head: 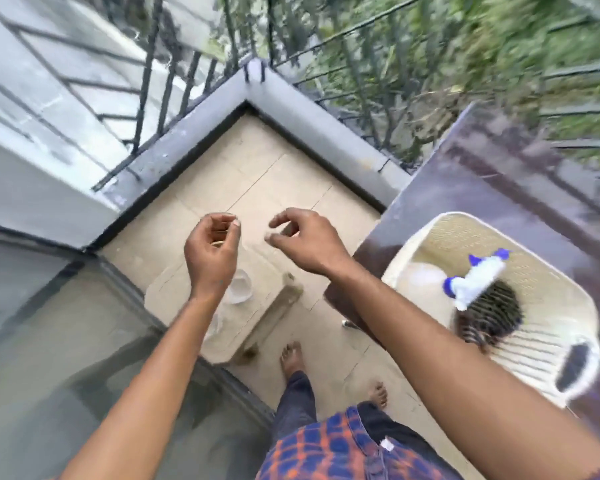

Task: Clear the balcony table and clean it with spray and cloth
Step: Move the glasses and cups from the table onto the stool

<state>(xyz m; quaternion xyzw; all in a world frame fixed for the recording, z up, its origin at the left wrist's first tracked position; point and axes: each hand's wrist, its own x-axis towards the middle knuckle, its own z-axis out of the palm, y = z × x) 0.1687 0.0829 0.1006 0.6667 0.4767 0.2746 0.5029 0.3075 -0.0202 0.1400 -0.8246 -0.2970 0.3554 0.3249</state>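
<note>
Head view, blurred by motion, looks down on a balcony corner with both bare forearms stretched out over pale matte floor tiles [264,174].

The left hand [212,251] is raised with its fingers [222,225] curled tightly towards the thumb. Something thin and yellowish seems to sit inside the curl, but I cannot tell whether it is gripped. The right hand [307,242], just beside it, has loosely hooked fingers with a clear gap between thumb and forefinger, and nothing shows in them.

Below the left fingers, on the floor, stands a beige flat-topped stand [267,306] with rounded corners. A translucent round cup [239,289] rests on it.

Well to the right of the right fingers is the table [492,174], dark brown and glossy, with a straight edge. On it lies a cream plastic tray [541,344] with a woven-looking base, ribbed rim and slotted handle. In the tray lie the white spray bottle [478,280] with its blue trigger, on its side and touching the dark ribbed cloth [489,315], and a pale rounded object [421,282] beside them.

Beyond the fingertips, a smooth grey ledge [194,140] carries a black metal railing [146,84].
</note>
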